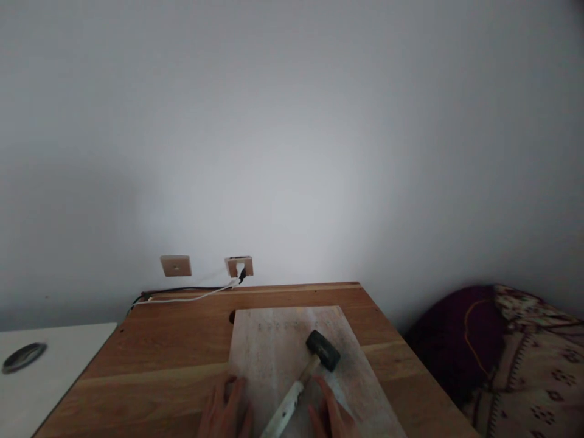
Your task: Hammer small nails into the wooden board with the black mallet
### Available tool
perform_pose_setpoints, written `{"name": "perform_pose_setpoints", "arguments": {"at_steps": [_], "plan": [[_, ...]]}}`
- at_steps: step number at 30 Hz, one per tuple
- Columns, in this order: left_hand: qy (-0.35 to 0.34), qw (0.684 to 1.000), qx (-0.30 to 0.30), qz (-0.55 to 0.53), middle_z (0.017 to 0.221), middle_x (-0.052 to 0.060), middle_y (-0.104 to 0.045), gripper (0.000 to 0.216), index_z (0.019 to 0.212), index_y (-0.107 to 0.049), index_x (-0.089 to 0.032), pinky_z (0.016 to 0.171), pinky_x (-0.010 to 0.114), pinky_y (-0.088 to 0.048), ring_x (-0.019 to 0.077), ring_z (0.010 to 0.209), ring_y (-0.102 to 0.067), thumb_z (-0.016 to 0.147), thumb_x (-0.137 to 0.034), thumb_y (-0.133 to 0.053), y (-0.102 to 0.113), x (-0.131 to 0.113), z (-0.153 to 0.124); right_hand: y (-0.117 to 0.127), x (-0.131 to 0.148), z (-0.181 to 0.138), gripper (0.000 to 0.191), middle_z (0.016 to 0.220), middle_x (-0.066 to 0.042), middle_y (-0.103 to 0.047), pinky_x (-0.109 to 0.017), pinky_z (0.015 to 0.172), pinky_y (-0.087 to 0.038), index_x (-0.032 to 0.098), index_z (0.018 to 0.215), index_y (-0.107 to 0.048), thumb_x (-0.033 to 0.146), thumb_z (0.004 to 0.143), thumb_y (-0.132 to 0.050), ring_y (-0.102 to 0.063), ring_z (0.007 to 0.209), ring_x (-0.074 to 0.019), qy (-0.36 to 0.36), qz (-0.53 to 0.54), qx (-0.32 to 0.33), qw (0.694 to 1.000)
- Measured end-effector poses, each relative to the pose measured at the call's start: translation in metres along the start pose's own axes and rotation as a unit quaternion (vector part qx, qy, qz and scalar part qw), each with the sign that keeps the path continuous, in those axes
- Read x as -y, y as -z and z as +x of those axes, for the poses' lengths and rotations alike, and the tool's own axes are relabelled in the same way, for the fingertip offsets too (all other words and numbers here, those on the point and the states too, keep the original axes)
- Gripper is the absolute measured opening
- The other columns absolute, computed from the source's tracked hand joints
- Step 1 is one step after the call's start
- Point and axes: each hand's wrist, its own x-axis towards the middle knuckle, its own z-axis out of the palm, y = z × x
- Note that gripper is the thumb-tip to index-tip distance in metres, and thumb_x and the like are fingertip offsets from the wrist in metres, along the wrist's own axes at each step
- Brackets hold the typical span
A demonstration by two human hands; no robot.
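table (pixel 159 377): wooden, by pale wall (pixel 292 152)
socket (pixel 247 263): plugged
board (pixel 260 353): under mallet (pixel 323 351)
left hand (pixel 224 410): fingers parted, at board's edge
right hand (pixel 332 412): fingers parted, near mallet

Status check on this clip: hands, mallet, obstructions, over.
Left grip open, at board's left edge. Right grip open, beside mallet. Mallet lies diagonally on board. White cord at table's rear, away from it.
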Motion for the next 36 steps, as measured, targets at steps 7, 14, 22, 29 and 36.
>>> {"name": "perform_pose_setpoints", "arguments": {"at_steps": [7,14,22,29,36], "plan": [[-0.105,0.990,0.088,-0.008,0.158,0.017,-0.047,0.045,0.138,-0.060,-0.020,0.115,0.046,-0.048,0.0305,0.142,-0.052,0.095,-0.021,-0.046,-0.015,-0.081,0.038,0.078,-0.059,0.044,0.049,0.074,-0.005,-0.071,-0.033,0.067,-0.063,0.020,0.137,-0.056,0.055,0.107,-0.038,-0.073,0.065,-0.0226,0.025,-0.040,0.010,0.999],[-0.223,0.963,0.145,-0.030,0.163,0.011,-0.042,0.045,0.137,-0.061,-0.028,0.121,0.052,-0.043,0.0337,0.150,-0.042,0.092,-0.023,-0.060,-0.013,-0.089,0.058,0.124,-0.105,0.057,0.040,0.099,-0.012,-0.072,-0.040,0.084,-0.061,0.020,0.123,-0.059,0.048,0.108,-0.036,-0.072,0.092,-0.0263,0.020,-0.167,-0.084,0.982],[-0.287,0.951,0.109,0.020,0.169,0.014,-0.031,0.054,0.154,-0.044,-0.022,0.125,0.065,-0.027,0.0356,0.157,-0.024,0.103,-0.038,-0.049,-0.031,-0.126,0.083,0.145,-0.154,0.041,0.053,0.139,-0.023,-0.062,-0.054,0.095,-0.054,0.015,0.135,-0.061,0.042,0.102,-0.029,-0.059,0.129,-0.0397,-0.091,-0.370,-0.061,0.923],[-0.275,0.954,0.114,0.028,0.161,0.017,-0.044,0.065,0.160,-0.033,-0.018,0.125,0.062,-0.030,0.0328,0.151,-0.039,0.098,-0.025,-0.051,-0.052,-0.123,0.081,0.133,-0.151,0.040,0.062,0.141,-0.025,-0.061,-0.057,0.099,-0.052,0.012,0.139,-0.060,0.049,0.100,-0.030,-0.061,0.128,-0.0401,-0.135,-0.343,-0.044,0.929],[-0.205,0.971,0.113,0.050,0.150,0.015,-0.059,0.060,0.155,-0.042,-0.018,0.126,0.060,-0.030,0.0296,0.139,-0.056,0.095,-0.022,-0.048,0.000,-0.092,0.082,0.105,-0.119,0.024,0.050,0.136,-0.020,-0.067,-0.060,0.086,-0.057,0.026,0.134,-0.067,0.051,0.098,-0.042,-0.062,0.129,-0.0423,-0.091,-0.312,-0.017,0.946]]}}
